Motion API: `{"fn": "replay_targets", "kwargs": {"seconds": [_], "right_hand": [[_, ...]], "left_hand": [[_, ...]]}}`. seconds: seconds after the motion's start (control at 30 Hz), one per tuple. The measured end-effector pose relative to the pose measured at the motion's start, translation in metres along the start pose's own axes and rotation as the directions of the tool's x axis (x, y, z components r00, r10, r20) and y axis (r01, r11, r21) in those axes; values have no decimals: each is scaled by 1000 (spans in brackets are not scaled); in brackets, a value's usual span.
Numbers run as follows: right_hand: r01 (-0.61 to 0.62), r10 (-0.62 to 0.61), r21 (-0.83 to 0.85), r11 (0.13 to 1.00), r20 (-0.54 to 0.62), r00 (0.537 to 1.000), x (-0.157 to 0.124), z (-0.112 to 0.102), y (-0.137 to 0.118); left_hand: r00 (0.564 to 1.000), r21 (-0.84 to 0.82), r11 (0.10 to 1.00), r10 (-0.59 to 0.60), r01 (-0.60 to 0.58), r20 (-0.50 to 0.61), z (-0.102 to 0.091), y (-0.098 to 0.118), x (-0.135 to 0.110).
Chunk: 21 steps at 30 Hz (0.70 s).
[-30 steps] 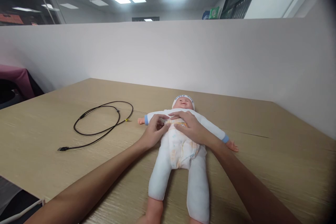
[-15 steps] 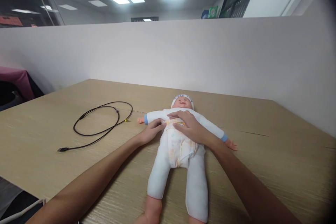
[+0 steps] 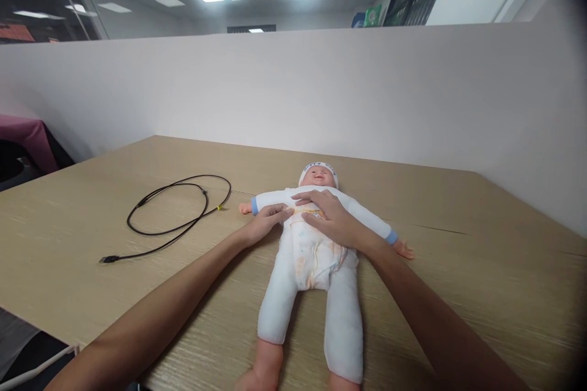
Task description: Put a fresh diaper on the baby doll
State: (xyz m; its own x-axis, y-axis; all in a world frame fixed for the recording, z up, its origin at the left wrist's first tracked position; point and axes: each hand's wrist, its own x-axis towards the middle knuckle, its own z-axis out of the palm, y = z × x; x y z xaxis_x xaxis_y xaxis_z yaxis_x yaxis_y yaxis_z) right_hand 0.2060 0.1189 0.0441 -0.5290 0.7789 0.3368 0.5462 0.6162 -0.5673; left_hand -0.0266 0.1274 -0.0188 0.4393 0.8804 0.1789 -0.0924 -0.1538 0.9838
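Doll (image 3: 343,317) with a soft white cloth body, blue cuffs and bare plastic-looking hands lies on its back, in the head view, on a broad tan wood-grain counter (image 3: 495,269). Compared with a second ago, the person's left hand (image 3: 263,225) lies flatter and slightly farther out at the doll's side, while the right hand (image 3: 334,220) stays across the doll's belly; handling now seems to centre on that side of the waist. The left grip's fingertips meet the diaper's edge; whether they pinch it, I cannot tell. The right grip is spread, thumb apart from fingers, clasping nothing visible. Closest to a container is the white disposable diaper (image 3: 316,259) with pale orange print, wrapped around the doll's waist and hips. Beside the doll, past its blue-cuffed arm on the person's left, lies a looped thin black USB cable (image 3: 142,201).
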Motion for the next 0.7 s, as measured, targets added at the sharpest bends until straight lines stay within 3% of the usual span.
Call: {"fn": "replay_targets", "kwargs": {"seconds": [0.33, 0.5, 0.6, 0.7], "right_hand": [[-20, 20, -12, 1000, 12, 1000, -1, 0, 2], [9, -9, -18, 1000, 0, 1000, 1, 1, 4], [55, -60, -52, 997, -98, 993, -2, 0, -16], [82, -93, -57, 995, -249, 964, -21, -2, -60]], "left_hand": [[999, 58, 998, 16, -14, -33, 12, -2, -2], [983, 199, 978, 94, -62, -155, 16, -4, -5], [937, 332, 940, 180, -74, -299, 18, 5, -11], [878, 479, 876, 271, -55, -394, 23, 28, -32]]}}
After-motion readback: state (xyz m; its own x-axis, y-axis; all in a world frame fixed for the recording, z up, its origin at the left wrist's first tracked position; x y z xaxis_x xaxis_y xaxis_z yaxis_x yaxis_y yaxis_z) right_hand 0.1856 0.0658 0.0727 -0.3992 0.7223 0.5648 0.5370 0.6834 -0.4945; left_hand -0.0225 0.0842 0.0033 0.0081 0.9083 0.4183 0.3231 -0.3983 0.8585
